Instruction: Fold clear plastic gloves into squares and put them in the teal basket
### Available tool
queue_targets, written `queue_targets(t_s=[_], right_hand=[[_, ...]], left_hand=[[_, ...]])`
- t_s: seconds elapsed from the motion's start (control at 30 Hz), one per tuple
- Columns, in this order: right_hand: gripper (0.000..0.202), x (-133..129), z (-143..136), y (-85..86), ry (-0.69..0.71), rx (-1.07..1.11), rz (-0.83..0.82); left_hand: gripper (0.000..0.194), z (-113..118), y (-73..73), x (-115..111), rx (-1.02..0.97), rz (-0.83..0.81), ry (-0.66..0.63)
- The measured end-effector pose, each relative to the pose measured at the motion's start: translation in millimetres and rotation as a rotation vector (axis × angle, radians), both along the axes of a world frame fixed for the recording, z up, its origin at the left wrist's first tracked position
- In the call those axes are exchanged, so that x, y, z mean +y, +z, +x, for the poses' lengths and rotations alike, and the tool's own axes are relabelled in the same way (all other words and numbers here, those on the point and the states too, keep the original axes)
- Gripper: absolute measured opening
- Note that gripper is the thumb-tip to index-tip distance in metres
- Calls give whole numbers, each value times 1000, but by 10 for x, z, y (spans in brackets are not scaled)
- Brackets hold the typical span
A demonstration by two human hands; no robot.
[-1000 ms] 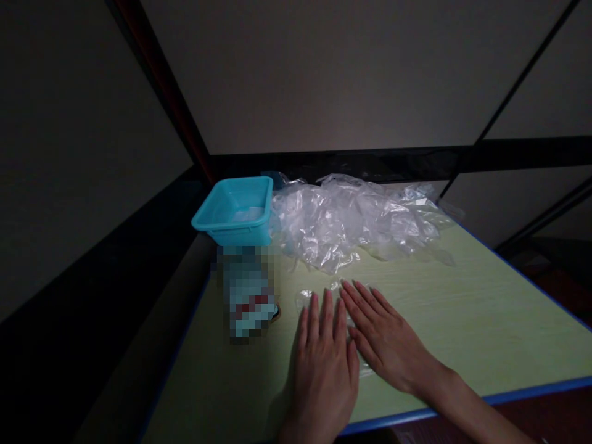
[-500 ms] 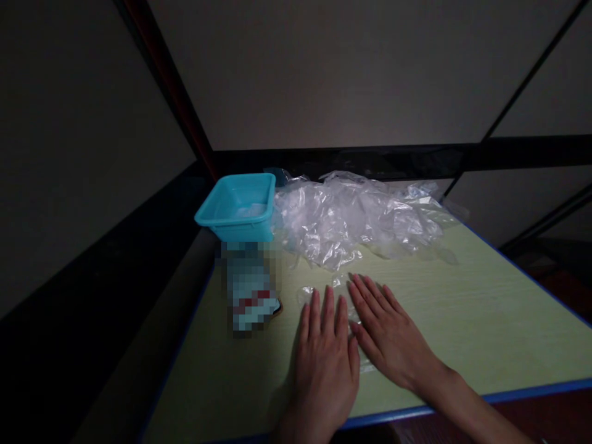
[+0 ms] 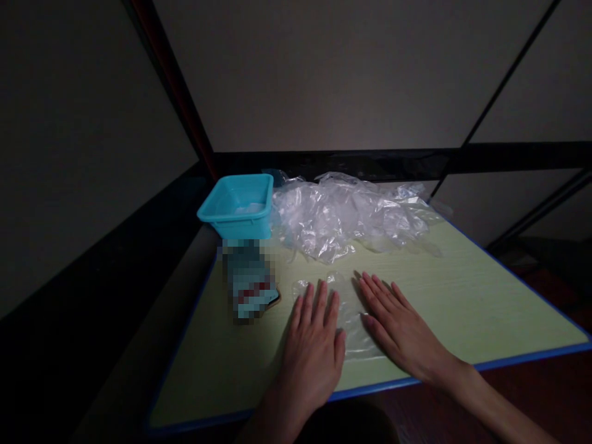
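Observation:
A clear plastic bag [image 3: 354, 336] lies flattened on the table, its surface wrinkled between my two hands. My left hand [image 3: 314, 348] rests palm down over the bag's left part, fingers stretched out. Palm down on the bag's right side lies my right hand [image 3: 398, 327], its fingers straight and the thumb apart. The parts of the bag under both palms are hidden. Beyond the fingertips, a loose heap of crumpled clear plastic bags [image 3: 342, 213] spreads along the back of the table.
A turquoise plastic basin [image 3: 245, 228] with something pale inside stands at the back left. In front of it lies a phone-like object [image 3: 252, 283], blurred out by pixels. The pale table [image 3: 481, 308] has a blue edge and stands against a panelled wall.
My hands have moved apart, the right one outward to the right and the left one slightly left, so more of the flattened bag shows between them. The camera view has shifted slightly.

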State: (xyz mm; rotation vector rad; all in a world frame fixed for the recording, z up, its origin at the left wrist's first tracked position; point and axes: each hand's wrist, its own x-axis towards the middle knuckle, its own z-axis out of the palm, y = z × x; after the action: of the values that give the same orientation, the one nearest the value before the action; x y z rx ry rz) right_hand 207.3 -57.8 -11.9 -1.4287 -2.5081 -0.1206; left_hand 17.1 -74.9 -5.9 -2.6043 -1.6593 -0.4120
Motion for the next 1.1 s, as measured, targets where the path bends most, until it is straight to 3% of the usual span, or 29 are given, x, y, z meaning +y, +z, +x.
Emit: queue_targets(t_s=[0.37, 0.67, 0.8, 0.97, 1.1], right_hand=[[65, -325, 17, 95, 214, -114, -50], [66, -344, -5, 87, 199, -79, -76], [65, -329, 53, 124, 198, 37, -124], [41, -311, 250, 271, 209, 281, -188], [26, -346, 256, 381, 347, 181, -74]], left_hand=[[53, -35, 7, 16, 23, -1, -34], [60, -43, -17, 7, 29, 51, -31], [68, -127, 18, 10, -153, 32, -111], [42, -348, 62, -42, -532, -26, -153], [31, -481, 68, -105, -484, 16, -257]])
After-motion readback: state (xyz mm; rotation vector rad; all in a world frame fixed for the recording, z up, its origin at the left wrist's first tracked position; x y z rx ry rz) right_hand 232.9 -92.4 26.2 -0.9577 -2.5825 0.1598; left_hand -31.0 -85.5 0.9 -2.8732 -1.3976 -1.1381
